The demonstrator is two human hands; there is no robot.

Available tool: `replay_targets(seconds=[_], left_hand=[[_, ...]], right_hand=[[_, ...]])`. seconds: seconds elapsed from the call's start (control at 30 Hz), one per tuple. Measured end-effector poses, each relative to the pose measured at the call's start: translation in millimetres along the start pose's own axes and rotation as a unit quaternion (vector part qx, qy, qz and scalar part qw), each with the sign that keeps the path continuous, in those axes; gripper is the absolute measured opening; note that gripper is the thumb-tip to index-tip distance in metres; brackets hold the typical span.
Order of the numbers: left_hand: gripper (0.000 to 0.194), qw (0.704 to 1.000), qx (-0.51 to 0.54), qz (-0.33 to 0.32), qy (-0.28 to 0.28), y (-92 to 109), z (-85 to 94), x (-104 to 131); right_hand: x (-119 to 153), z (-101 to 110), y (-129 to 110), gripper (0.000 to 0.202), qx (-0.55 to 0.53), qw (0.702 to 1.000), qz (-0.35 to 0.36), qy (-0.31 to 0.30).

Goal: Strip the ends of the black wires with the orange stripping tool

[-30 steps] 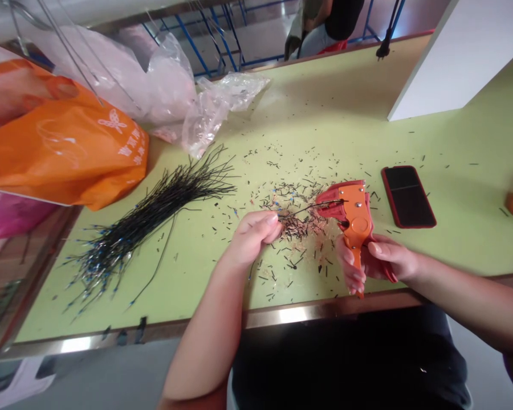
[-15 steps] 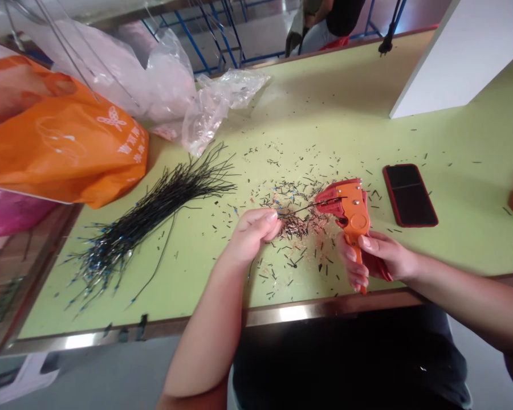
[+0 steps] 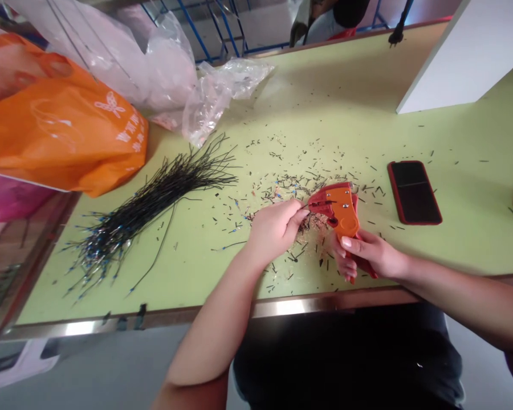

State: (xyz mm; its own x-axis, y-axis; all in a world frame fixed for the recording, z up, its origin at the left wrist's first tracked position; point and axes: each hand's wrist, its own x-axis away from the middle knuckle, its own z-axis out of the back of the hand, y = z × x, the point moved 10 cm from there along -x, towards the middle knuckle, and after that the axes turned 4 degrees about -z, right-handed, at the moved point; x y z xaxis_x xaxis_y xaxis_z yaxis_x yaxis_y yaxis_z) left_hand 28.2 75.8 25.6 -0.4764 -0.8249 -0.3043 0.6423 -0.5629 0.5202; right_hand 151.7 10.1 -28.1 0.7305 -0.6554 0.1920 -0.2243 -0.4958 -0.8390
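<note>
My left hand (image 3: 280, 228) pinches a thin black wire (image 3: 235, 245) close to the jaws of an orange and red wire stripper (image 3: 344, 210). The wire's blue-tipped tail sticks out to the left behind my hand. Wrapped around the stripper's handles is my right hand (image 3: 363, 255). The wire's front end runs into the red jaws; how deep it goes is hard to see. Under and around the tool lie many short black cuttings (image 3: 294, 250) and copper bits. Off to the left rests a large bundle of black wires (image 3: 154, 202) with blue tips at the near end.
A phone in a red case (image 3: 414, 192) lies on the green table (image 3: 342, 125) at right. Orange bag (image 3: 68, 125) and clear plastic bags (image 3: 218, 91) stand at back left. A white panel (image 3: 465, 62) rises at back right, beside a hanging black plug (image 3: 395, 35). Another person sits beyond.
My left hand has moved right, up to the stripper's jaws, bringing the wire along. The stripper has shifted slightly left, and the wire's blue-tipped tail now shows left of my hand.
</note>
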Motion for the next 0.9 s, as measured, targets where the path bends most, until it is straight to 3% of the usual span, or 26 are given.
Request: replay_targets(seconds=[0.1,0.23,0.4,0.5,0.57,0.7,0.77,0.83,0.9], left_hand=[[0.031,0.999,0.017,-0.030,0.039,2.0,5.9,-0.2],[0.028,0.987,0.129,-0.057,0.076,1.3,15.9,-0.2],[0.043,0.947,0.310,-0.017,0.076,-2.1,11.0,-0.1],[0.052,0.892,0.446,0.001,0.079,2.4,3.2,-2.3],[0.057,0.839,0.535,0.009,0.098,6.3,1.4,-4.4],[0.060,0.692,0.721,0.040,0.021,24.9,-15.1,-7.6],[0.057,0.632,0.772,0.075,-0.005,27.2,-19.2,-4.9],[0.056,0.606,0.789,0.105,0.005,21.0,-16.4,-1.0],[0.059,0.605,0.788,0.113,0.017,15.1,-9.9,2.3]], right_hand=[[4.8,-4.6,-0.1,0.045,-0.043,0.999,-0.004,-0.013],[18.0,-12.9,-8.7,0.044,-0.141,0.988,0.001,-0.058],[29.0,-17.5,-24.1,0.049,-0.240,0.967,0.030,-0.084],[26.5,-23.9,-23.3,0.044,-0.274,0.957,0.035,-0.093],[22.6,-27.4,-18.3,0.043,-0.291,0.952,0.026,-0.091],[19.1,-28.0,-13.2,0.044,-0.316,0.946,0.013,-0.073],[21.5,-25.1,-16.1,0.043,-0.322,0.945,0.016,-0.062],[25.5,-21.7,-20.0,0.041,-0.322,0.945,0.021,-0.053],[29.6,-19.7,-24.8,0.041,-0.314,0.947,0.029,-0.054]])
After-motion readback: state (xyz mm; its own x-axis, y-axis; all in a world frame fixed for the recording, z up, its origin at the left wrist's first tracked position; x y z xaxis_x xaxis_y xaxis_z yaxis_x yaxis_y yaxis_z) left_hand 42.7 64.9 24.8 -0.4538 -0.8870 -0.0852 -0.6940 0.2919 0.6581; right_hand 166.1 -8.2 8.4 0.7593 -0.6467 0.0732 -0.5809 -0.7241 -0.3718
